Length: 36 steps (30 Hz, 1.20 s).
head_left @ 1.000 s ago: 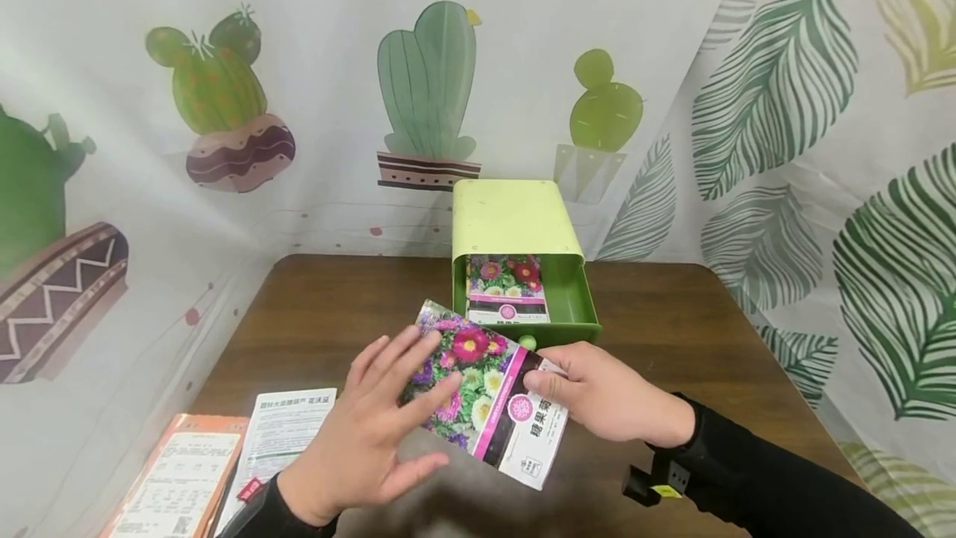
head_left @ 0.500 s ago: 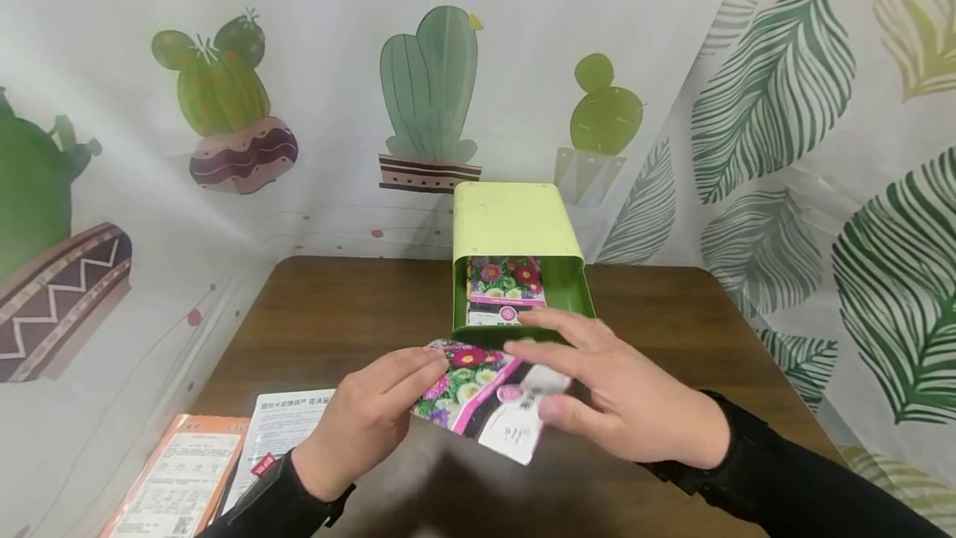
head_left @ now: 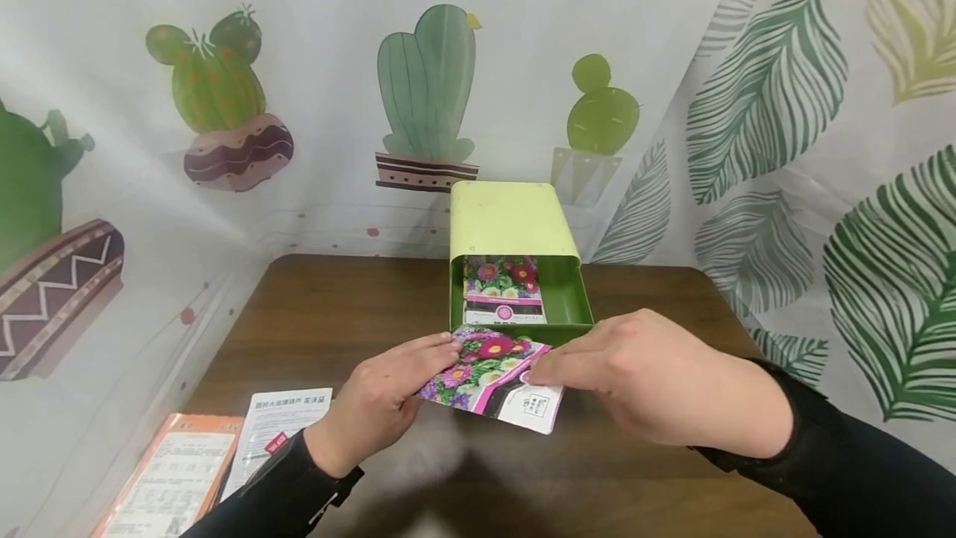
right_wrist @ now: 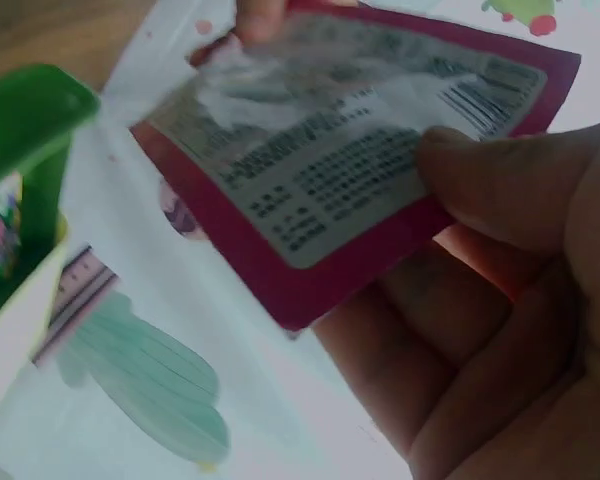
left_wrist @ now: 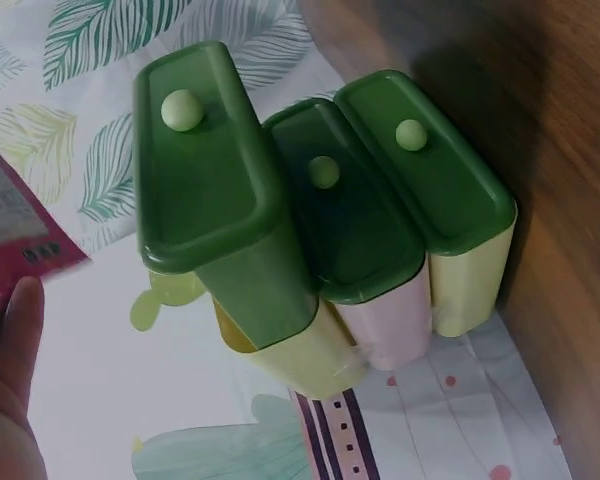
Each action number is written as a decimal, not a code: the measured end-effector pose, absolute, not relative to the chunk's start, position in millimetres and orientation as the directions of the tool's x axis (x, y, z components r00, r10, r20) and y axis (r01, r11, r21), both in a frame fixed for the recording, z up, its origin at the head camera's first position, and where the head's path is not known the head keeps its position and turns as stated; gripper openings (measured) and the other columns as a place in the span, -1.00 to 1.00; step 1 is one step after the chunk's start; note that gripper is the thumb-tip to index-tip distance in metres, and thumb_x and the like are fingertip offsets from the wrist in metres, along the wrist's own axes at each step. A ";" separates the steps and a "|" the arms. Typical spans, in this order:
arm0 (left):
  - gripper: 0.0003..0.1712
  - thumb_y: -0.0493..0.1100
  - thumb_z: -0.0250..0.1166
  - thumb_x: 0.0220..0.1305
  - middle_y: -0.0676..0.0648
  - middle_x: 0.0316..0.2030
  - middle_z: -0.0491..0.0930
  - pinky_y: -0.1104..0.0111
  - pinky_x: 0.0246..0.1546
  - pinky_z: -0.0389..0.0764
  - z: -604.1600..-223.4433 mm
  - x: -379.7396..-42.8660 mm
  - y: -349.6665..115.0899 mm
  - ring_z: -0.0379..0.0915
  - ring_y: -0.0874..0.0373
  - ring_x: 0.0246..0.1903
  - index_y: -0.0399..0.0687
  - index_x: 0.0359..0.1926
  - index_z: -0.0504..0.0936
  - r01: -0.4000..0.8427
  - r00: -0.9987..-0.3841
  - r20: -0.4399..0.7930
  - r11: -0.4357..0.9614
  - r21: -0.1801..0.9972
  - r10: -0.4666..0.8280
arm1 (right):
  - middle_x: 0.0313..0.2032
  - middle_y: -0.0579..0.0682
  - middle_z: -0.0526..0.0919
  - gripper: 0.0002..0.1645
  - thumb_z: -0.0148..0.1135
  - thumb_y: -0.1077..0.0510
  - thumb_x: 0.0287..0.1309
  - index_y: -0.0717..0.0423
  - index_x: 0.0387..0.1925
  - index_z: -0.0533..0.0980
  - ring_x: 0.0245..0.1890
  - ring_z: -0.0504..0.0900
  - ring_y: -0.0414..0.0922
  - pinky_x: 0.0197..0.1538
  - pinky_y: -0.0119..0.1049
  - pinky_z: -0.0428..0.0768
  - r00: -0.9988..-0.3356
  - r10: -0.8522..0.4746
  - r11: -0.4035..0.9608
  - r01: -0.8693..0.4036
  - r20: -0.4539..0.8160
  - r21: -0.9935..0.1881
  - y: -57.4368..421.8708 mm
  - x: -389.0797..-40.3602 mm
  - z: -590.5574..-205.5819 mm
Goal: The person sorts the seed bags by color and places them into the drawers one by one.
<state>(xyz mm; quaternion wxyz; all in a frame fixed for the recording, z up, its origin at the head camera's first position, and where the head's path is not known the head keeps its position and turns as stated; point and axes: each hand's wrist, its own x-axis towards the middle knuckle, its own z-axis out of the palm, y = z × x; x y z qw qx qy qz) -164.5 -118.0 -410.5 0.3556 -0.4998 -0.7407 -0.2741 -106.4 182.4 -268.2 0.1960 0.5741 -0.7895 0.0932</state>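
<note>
A seed packet printed with pink, purple and white flowers is held between both hands in front of the open green drawer. My left hand pinches its left end. At the right end, my right hand grips it between thumb and fingers. The right wrist view shows the packet's magenta-edged printed back, with the thumb pressed on it. A matching flower packet lies in the left part of the drawer. The packet's edge and part of the left hand show in the left wrist view.
The drawer belongs to a stacked unit with a pale green top; two shut drawers sit below it. On the brown table, an orange-bordered packet and a white printed packet lie at the left. A patterned curtain hangs behind.
My left hand has gone from spread fingers over the packet to pinching its left end. The right hand loosened, then took the right end again. The packet has tilted and its lower edge has risen.
</note>
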 end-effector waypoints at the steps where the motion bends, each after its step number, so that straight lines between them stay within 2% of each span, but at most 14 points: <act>1: -0.57 -0.12 -0.06 0.57 -0.15 0.04 0.66 0.17 0.02 0.58 -411.8 -168.0 -119.2 0.57 -0.05 0.09 -0.27 0.12 0.64 0.938 -0.236 0.800 0.343 0.040 0.552 | -0.14 -0.22 0.73 -0.22 0.22 0.63 -0.40 -0.01 -0.06 0.67 -0.25 0.71 -0.23 -0.31 -0.25 0.67 -0.265 -0.869 0.326 -0.942 0.418 0.082 183.5 -105.5 -263.6; 4: -0.56 -0.13 -0.08 0.58 -0.16 0.01 0.67 0.12 0.07 0.55 -416.5 -181.4 -127.0 0.55 -0.10 0.10 -0.29 0.06 0.67 0.929 -0.231 0.794 0.369 0.008 0.562 | -0.15 -0.25 0.73 -0.24 0.08 0.60 -0.34 -0.04 -0.08 0.68 -0.28 0.70 -0.26 -0.36 -0.28 0.65 -0.265 -0.862 0.337 -0.936 0.432 0.097 188.8 -101.7 -247.6; 6: -0.50 -0.05 -0.09 0.60 -0.19 0.03 0.66 0.04 0.14 0.49 -420.1 -191.6 -136.0 0.52 -0.13 0.13 -0.28 0.05 0.68 0.900 -0.288 0.773 0.435 0.017 0.565 | -0.14 -0.27 0.72 -0.27 -0.06 0.54 -0.24 -0.07 -0.08 0.67 -0.26 0.69 -0.30 -0.37 -0.31 0.65 -0.260 -0.852 0.350 -0.928 0.455 0.126 193.9 -100.1 -237.0; 9: -0.43 0.07 -0.12 0.60 -0.22 0.18 0.56 -0.07 0.25 0.31 -424.2 -204.9 -152.6 0.37 -0.16 0.26 -0.24 0.13 0.65 0.799 -0.485 0.670 0.597 0.079 0.562 | -0.14 -0.25 0.73 -0.30 -0.17 0.46 -0.13 -0.07 -0.06 0.67 -0.27 0.69 -0.34 -0.40 -0.33 0.63 -0.280 -0.832 0.399 -0.901 0.479 0.167 202.5 -100.1 -224.0; 12: -0.41 0.13 -0.08 0.58 -0.25 0.34 0.37 -0.17 0.31 0.10 -426.8 -216.6 -167.2 0.15 -0.21 0.38 -0.15 0.32 0.52 0.640 -0.697 0.499 0.761 0.110 0.514 | -0.17 -0.22 0.74 -0.34 -0.10 0.45 -0.10 -0.03 -0.03 0.66 -0.39 0.67 -0.32 -0.49 -0.30 0.60 -0.328 -0.808 0.476 -0.853 0.489 0.214 207.9 -103.9 -217.6; 14: -0.37 0.17 -0.07 0.55 -0.26 0.43 0.23 -0.22 0.33 -0.05 -428.8 -224.3 -174.5 -0.01 -0.25 0.44 -0.08 0.42 0.41 0.540 -0.795 0.387 0.836 0.098 0.467 | -0.22 -0.17 0.76 -0.37 0.03 0.46 -0.13 0.02 0.00 0.66 -0.51 0.65 -0.26 -0.56 -0.25 0.56 -0.365 -0.791 0.526 -0.817 0.491 0.238 208.1 -108.3 -217.7; 16: -0.30 0.24 -0.09 0.54 -0.28 0.48 0.10 -0.26 0.34 -0.19 -431.1 -231.5 -180.3 -0.17 -0.28 0.47 -0.02 0.49 0.29 0.466 -0.857 0.293 0.880 0.091 0.423 | -0.32 -0.14 0.76 -0.36 0.11 0.47 -0.15 0.04 0.03 0.66 -0.63 0.56 -0.21 -0.64 -0.21 0.49 -0.391 -0.773 0.567 -0.780 0.499 0.267 206.1 -114.0 -220.1; 19: -0.23 0.33 -0.17 0.52 -0.31 0.51 -0.04 -0.29 0.33 -0.32 -434.5 -241.1 -187.7 -0.35 -0.32 0.48 0.02 0.54 0.17 0.404 -0.902 0.204 0.911 0.086 0.381 | -0.48 -0.13 0.71 -0.36 0.14 0.49 -0.17 0.06 0.01 0.67 -0.72 0.48 -0.15 -0.73 -0.21 0.36 -0.423 -0.749 0.612 -0.737 0.510 0.288 200.7 -124.3 -225.5; 22: -0.18 0.37 -0.23 0.51 -0.33 0.52 -0.11 -0.30 0.32 -0.39 -435.8 -249.5 -193.5 -0.44 -0.34 0.48 0.03 0.57 0.11 0.376 -0.920 0.157 0.922 0.094 0.359 | -0.67 -0.15 0.54 -0.39 0.12 0.50 -0.16 0.04 -0.04 0.68 -0.73 0.43 -0.14 -0.77 -0.22 0.29 -0.473 -0.725 0.657 -0.692 0.501 0.299 194.4 -135.2 -232.5; 26: -0.16 0.39 -0.26 0.50 -0.31 0.54 -0.21 -0.29 0.31 -0.48 -435.4 -259.6 -198.3 -0.52 -0.32 0.48 0.06 0.58 0.03 0.342 -0.936 0.118 0.934 0.101 0.330 | -0.76 -0.19 0.28 -0.41 0.07 0.50 -0.12 0.01 -0.08 0.68 -0.75 0.36 -0.14 -0.78 -0.21 0.22 -0.585 -0.688 0.721 -0.620 0.429 0.310 179.0 -155.2 -256.1; 28: -0.17 0.39 -0.27 0.50 -0.30 0.54 -0.24 -0.28 0.31 -0.50 -435.6 -262.8 -200.0 -0.55 -0.32 0.47 0.08 0.59 0.01 0.328 -0.943 0.099 0.939 0.100 0.318 | -0.75 -0.19 0.26 -0.48 0.08 0.49 -0.06 0.03 -0.10 0.67 -0.75 0.34 -0.15 -0.78 -0.23 0.21 -0.612 -0.682 0.730 -0.599 0.400 0.329 170.5 -167.4 -274.5; 32: -0.15 0.41 -0.30 0.48 -0.30 0.54 -0.27 -0.29 0.30 -0.50 -436.7 -265.3 -201.9 -0.55 -0.33 0.47 0.08 0.59 -0.01 0.322 -0.946 0.073 0.942 0.097 0.316 | -0.74 -0.14 0.30 -0.71 0.15 0.42 0.15 0.09 -0.19 0.66 -0.75 0.30 -0.19 -0.76 -0.27 0.20 -0.591 -0.704 0.710 -0.589 0.394 0.385 158.0 -188.3 -308.4; 34: -0.13 0.42 -0.32 0.48 -0.30 0.54 -0.27 -0.28 0.30 -0.50 -436.9 -265.0 -202.4 -0.56 -0.32 0.47 0.08 0.59 -0.01 0.323 -0.946 0.068 0.941 0.098 0.317 | -0.73 -0.13 0.33 -0.84 0.23 0.36 0.18 0.09 -0.27 0.64 -0.73 0.30 -0.21 -0.75 -0.28 0.22 -0.574 -0.715 0.699 -0.590 0.399 0.404 153.3 -196.0 -319.9; 36: -0.12 0.43 -0.32 0.47 -0.30 0.54 -0.26 -0.28 0.30 -0.51 -437.0 -264.8 -203.1 -0.57 -0.32 0.47 0.07 0.59 -0.01 0.322 -0.946 0.068 0.941 0.101 0.316 | -0.74 -0.13 0.32 -0.88 0.26 0.33 0.18 0.06 -0.38 0.60 -0.73 0.28 -0.22 -0.74 -0.27 0.26 -0.572 -0.721 0.693 -0.594 0.391 0.408 148.5 -201.8 -326.4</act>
